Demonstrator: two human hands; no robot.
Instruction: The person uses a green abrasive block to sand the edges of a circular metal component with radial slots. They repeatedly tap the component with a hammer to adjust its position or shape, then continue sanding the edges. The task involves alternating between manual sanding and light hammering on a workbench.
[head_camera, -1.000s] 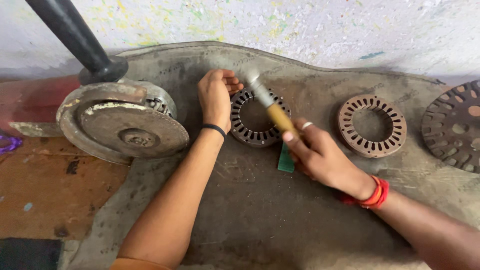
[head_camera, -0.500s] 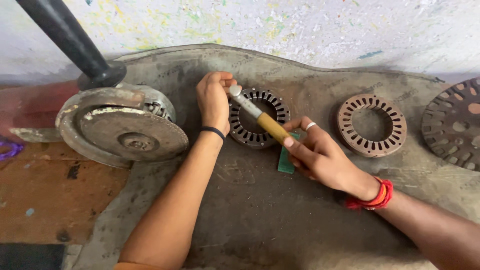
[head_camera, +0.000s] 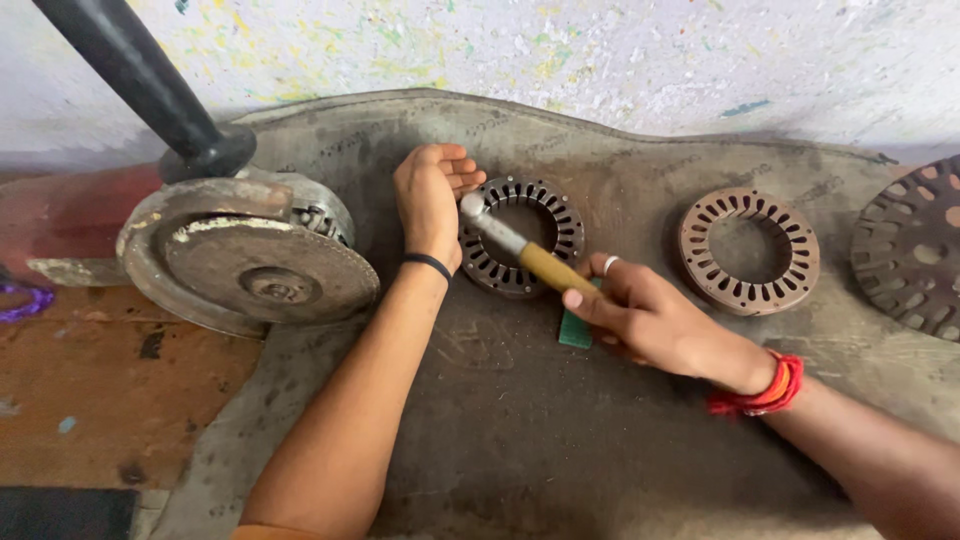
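Head view, two slotted rings (head_camera: 522, 236) (head_camera: 749, 250), right hand (head_camera: 650, 318) gripping one hammer (head_camera: 510, 240), left hand (head_camera: 430, 200) open on ring.

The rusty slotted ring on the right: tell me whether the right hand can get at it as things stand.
Probably yes. The rusty ring lies flat and alone on the work surface, just beyond the right hand, with nothing between them. But that hand's grip is closed on the hammer, so it would need freeing first.

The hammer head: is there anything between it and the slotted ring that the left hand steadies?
Nothing visible. The hammer head in the right hand sits at the dark slotted ring's left rim, beside the left hand's fingers, which lie close but not between.
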